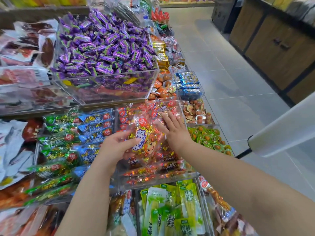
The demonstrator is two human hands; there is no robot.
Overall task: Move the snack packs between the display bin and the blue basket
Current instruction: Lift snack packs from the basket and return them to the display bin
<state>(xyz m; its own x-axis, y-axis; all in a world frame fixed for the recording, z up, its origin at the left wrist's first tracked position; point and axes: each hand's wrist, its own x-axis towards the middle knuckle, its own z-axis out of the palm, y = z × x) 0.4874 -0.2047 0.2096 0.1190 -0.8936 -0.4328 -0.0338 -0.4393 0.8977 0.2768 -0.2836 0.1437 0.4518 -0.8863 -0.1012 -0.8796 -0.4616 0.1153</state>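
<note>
Head view, shop counter. One snack pack (147, 139), red and gold with a cartoon face, is held tilted above the clear display bin (153, 182), over the bin's middle. The left grip (115, 147), a bare hand, holds this pack by its left edge: the thumb (134, 140) lies curled across the front, and the other fingers are hidden behind the wrapper. The right grip (175, 132) holds nothing; its fingers are straight and spread, palm down, over the packs at the far right of the bin, just beside the held pack's right edge. Whether its thumb touches that pack cannot be told.

Counts: two grips and one pack in hand. The red packs in the bin overlap, so their number cannot be told. Left of the bin lie blue packs (95, 130), then green packs (58, 138). Behind it is a bin of purple sweets (105, 48).
</note>
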